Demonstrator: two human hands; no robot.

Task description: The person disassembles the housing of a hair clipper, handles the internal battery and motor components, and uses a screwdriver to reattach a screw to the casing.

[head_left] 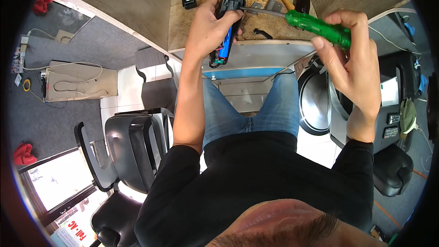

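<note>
Above the sawdust-strewn wooden workbench [201, 18], your left hand [208, 23] grips a black plastic battery pack [227, 23], blue cells exposed; your right hand [352, 64] clasps a green-handled screwdriver [320, 28], tip seemingly inside.

The person wears a black long-sleeved top [256, 178], sleeves pushed up, and blue jeans [224, 110].

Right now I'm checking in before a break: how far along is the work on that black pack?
Done: the black battery pack is partly opened, blue cells showing at its lower end. In hand: the left hand grips it while the right hand holds a green-handled screwdriver, tip at its top. Left: the casing is not fully apart.
</note>
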